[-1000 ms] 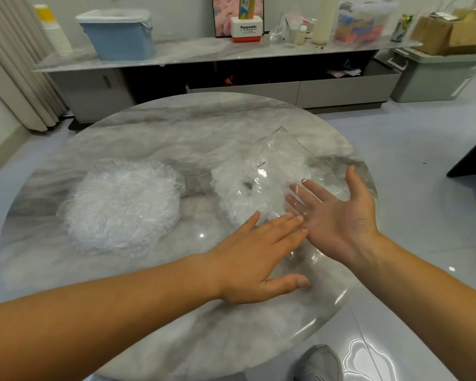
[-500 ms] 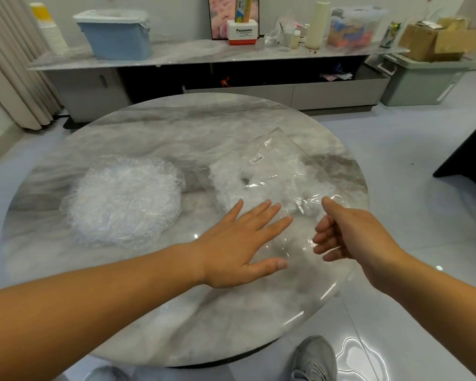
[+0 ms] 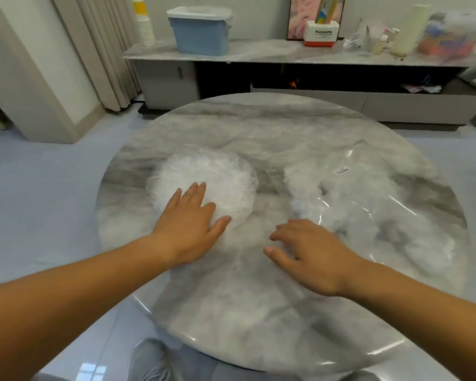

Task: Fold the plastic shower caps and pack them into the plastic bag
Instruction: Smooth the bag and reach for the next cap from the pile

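A round, crinkly stack of clear shower caps [image 3: 204, 177] lies on the left half of the round marble table [image 3: 259, 312]. My left hand [image 3: 188, 226] lies flat with straight fingers on the stack's near edge. A clear plastic bag [image 3: 368, 204] with a small white label and folded caps inside lies on the right half. My right hand [image 3: 311, 251] hovers palm down over the table just left of the bag's near corner, fingers loosely bent, holding nothing.
Behind the table runs a long low cabinet [image 3: 286, 55] carrying a blue bin [image 3: 201, 31], paper cups, a white and red box and other clutter. Curtains hang at the back left. My grey shoe [image 3: 151, 361] shows below the table's near edge.
My left hand has moved left from the bag to the loose stack of caps. My right hand has left the bag and come down toward the table's middle. The view has swung left.
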Available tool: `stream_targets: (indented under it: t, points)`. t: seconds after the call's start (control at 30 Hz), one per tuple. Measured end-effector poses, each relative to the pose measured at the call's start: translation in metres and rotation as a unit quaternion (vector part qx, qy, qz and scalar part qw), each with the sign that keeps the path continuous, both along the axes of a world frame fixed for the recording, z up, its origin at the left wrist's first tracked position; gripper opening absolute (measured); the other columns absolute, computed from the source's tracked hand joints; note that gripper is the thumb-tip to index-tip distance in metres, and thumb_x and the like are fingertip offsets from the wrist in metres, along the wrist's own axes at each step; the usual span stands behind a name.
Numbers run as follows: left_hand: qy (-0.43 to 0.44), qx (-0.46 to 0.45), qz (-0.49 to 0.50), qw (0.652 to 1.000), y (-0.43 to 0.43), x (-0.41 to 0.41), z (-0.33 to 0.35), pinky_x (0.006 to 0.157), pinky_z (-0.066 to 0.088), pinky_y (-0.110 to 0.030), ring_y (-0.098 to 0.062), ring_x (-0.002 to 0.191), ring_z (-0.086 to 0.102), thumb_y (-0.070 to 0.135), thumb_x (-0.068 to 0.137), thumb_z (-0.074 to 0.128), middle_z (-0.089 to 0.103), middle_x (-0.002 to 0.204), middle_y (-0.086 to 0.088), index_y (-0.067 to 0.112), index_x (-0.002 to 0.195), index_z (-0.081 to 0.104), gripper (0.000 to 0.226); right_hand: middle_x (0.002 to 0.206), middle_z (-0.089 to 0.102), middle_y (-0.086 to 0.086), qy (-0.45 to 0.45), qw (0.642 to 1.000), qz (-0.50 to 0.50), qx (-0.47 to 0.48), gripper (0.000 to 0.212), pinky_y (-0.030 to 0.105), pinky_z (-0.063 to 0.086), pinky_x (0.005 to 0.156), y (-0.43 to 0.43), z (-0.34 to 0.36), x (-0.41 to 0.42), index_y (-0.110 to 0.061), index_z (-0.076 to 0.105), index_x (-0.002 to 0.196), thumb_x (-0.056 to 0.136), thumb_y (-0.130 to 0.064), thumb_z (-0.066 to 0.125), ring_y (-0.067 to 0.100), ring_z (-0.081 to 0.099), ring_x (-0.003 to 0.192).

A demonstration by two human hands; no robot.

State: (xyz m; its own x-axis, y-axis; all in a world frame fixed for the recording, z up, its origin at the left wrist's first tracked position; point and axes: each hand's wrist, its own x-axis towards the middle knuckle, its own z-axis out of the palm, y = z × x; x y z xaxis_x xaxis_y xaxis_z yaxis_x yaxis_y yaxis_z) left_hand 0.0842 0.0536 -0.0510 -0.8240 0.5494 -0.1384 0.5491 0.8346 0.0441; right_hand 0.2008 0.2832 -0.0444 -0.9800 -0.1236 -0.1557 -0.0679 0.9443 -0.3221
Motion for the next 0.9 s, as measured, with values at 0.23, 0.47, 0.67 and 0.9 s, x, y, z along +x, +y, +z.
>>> stream_targets:
  t: [0.23, 0.47, 0.67, 0.9]
  points:
    - [-0.008, 0.008, -0.031, 0.999, -0.030, -0.016, -0.012, 0.127, 0.001, -0.039, -0.018, 0.155, 0.010, 0.062, 0.101, 0.016, 0.020, 0.166, -0.004, 0.015, 0.153, 0.036, 0.073, 0.147, 0.051, -0.006, -0.013, 0.997, -0.019, 0.073, 0.110, 0.041, 0.029, 0.118, 0.005, -0.024, -0.026, -0.026, 0.047, 0.144, 0.074, -0.090, -0.007, 0.017, 0.044, 0.138]
    - [0.095, 0.077, -0.119, 0.985, -0.035, 0.004, -0.003, 0.122, 0.009, -0.033, -0.025, 0.148, 0.033, 0.062, 0.098, 0.017, 0.039, 0.159, -0.011, 0.009, 0.152, 0.042, 0.080, 0.141, 0.054, -0.005, 0.092, 0.995, -0.042, -0.023, 0.077, 0.020, 0.032, 0.101, -0.004, -0.006, -0.026, -0.021, 0.049, 0.143, 0.090, -0.071, 0.024, 0.010, 0.046, 0.130]
    - [0.067, 0.105, -0.251, 0.960, -0.041, 0.058, -0.008, 0.100, 0.049, -0.033, -0.022, 0.119, 0.061, 0.054, 0.099, 0.041, 0.061, 0.136, -0.007, 0.011, 0.137, 0.059, 0.060, 0.138, 0.052, -0.011, 0.174, 0.973, 0.063, -0.139, 0.045, 0.013, 0.031, 0.107, -0.014, 0.009, 0.003, -0.026, 0.062, 0.119, 0.096, -0.060, 0.044, 0.001, 0.043, 0.132]
    - [-0.011, 0.137, -0.249, 0.959, -0.046, 0.081, -0.012, 0.103, 0.047, -0.032, -0.015, 0.129, 0.053, 0.056, 0.100, 0.041, 0.051, 0.147, 0.001, 0.019, 0.150, 0.044, 0.062, 0.157, 0.037, -0.016, -0.010, 0.987, 0.140, -0.083, 0.076, 0.007, 0.012, 0.115, -0.015, -0.016, 0.029, -0.033, 0.050, 0.143, 0.090, -0.081, 0.023, -0.011, 0.015, 0.147]
